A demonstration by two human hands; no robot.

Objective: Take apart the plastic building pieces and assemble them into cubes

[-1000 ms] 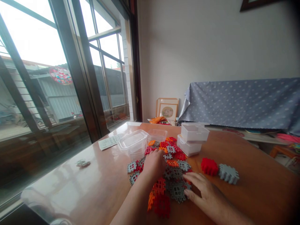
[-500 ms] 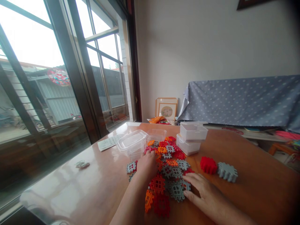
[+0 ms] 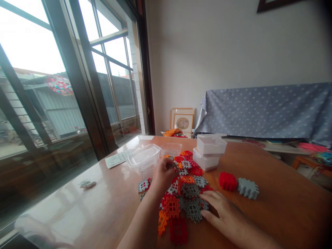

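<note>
From the head camera, a pile of lattice tiles [image 3: 190,188] in red, orange and grey is lying in the middle of a brown table [image 3: 280,207], just in front of the person. The left hand [image 3: 162,174] is sitting on the left side of the pile. Its fingers are curling over the far edge onto the tiles, and the back of the hand is hiding whether they are pinching one. The right hand [image 3: 224,214] is lying flat at the near right edge of the pile with its fingers spread loosely, holding nothing, the fingertips touching a grey tile [image 3: 193,209].

To the right of the pile, a red stack [image 3: 227,181] and a grey stack [image 3: 248,187] of tiles are sitting side by side, touching. At the far side, a lidded clear tub [image 3: 144,157] is standing on the left, a small clear tub [image 3: 169,149] behind it, and two white boxes [image 3: 209,152] are standing stacked on the right. A paper sheet [image 3: 118,158] is lying near the window [image 3: 52,86]. Beyond the table, a dotted cloth [image 3: 267,109] is draping over furniture, and a framed picture [image 3: 182,121] is leaning against the wall.
</note>
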